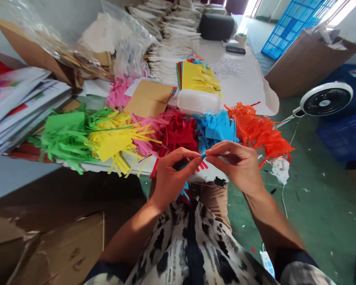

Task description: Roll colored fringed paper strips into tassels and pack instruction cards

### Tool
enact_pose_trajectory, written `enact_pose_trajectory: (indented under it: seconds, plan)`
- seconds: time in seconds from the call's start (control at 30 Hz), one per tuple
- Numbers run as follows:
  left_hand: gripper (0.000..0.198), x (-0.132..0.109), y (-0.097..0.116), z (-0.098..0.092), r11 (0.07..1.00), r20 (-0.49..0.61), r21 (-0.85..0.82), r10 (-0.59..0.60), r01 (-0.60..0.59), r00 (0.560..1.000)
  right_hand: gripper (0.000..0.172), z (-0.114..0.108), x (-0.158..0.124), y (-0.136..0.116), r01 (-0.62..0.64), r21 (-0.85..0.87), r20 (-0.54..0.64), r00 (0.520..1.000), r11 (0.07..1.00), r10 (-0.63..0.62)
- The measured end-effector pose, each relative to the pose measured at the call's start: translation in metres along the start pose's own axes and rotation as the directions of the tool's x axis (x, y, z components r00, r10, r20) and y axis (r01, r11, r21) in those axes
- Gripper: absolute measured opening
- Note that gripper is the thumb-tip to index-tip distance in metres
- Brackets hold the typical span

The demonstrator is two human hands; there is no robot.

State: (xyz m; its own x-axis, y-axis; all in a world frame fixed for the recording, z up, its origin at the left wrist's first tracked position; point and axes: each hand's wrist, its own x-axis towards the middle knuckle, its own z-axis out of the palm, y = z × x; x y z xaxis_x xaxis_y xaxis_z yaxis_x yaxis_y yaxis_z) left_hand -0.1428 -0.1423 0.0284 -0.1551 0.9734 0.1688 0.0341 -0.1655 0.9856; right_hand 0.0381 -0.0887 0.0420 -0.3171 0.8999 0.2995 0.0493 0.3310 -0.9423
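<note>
My left hand [172,176] and my right hand [240,164] meet above the table's front edge, each with thumb and fingers pinched together. Between their fingertips is a small twisted end of blue paper [203,156]. Blue paper strips [184,191] hang below my left hand; whether they join the pinched end is hidden. Just behind my hands lie bunches of fringed paper: red [182,132], light blue [218,127] and orange [258,130]. Farther left are pink [145,136], yellow [112,138] and green [67,132] bunches.
A white plastic case [198,101] and a brown envelope [150,98] lie behind the bunches, near stacked fringed yellow sheets [198,77]. Bundles of white paper bags [173,43] fill the table's back. A fan [326,99] stands at right; a cardboard box [74,249] sits lower left.
</note>
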Motion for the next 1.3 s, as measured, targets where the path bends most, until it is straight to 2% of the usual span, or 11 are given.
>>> enact_pose_trajectory:
  seconds: [0.13,0.3,0.43,0.53,0.63,0.87,1.0,1.13,1.3]
  plan:
    - [0.006,-0.002,0.001,0.001,0.996,0.045,0.033,0.077,-0.079,0.996,0.01,-0.005,-0.007,-0.003,0.041,-0.104,0.003,0.999,0.994,-0.041]
    - [0.007,-0.004,-0.003,0.003,0.994,0.078,0.044,0.097,-0.101,0.992,0.003,-0.009,-0.011,-0.006,0.039,-0.149,0.062,0.998,0.988,-0.03]
    - [0.014,-0.006,-0.003,0.005,0.996,0.087,0.065,0.063,-0.068,0.994,0.005,-0.01,-0.014,-0.008,0.02,-0.196,0.071,0.997,0.98,-0.006]
    - [0.02,-0.007,0.0,0.004,0.996,0.106,0.083,-0.024,0.015,0.994,0.007,-0.011,-0.016,-0.006,-0.006,-0.208,0.026,1.0,0.978,0.012]
    - [0.024,-0.007,0.001,0.003,0.994,0.088,0.075,-0.086,0.079,0.992,0.008,-0.012,-0.016,-0.003,-0.029,-0.186,-0.012,1.0,0.982,0.027]
    - [0.024,-0.008,-0.008,0.011,0.996,0.064,0.038,-0.081,0.079,0.995,0.011,-0.008,-0.021,0.003,-0.128,0.047,0.056,0.991,0.991,0.125]
    - [0.023,-0.009,-0.011,0.014,0.996,0.103,0.018,-0.094,0.093,0.99,0.012,-0.009,-0.026,0.01,-0.131,0.033,0.019,0.991,0.991,0.13]
    - [0.025,-0.009,-0.006,0.014,0.992,0.173,0.077,-0.112,0.099,0.979,0.008,-0.015,-0.028,0.01,-0.137,-0.016,-0.056,0.989,0.99,0.136]
    - [0.023,-0.009,-0.003,0.018,0.993,0.158,0.09,-0.09,0.076,0.983,0.01,-0.018,-0.03,0.011,-0.141,0.067,-0.019,0.99,0.988,0.142]
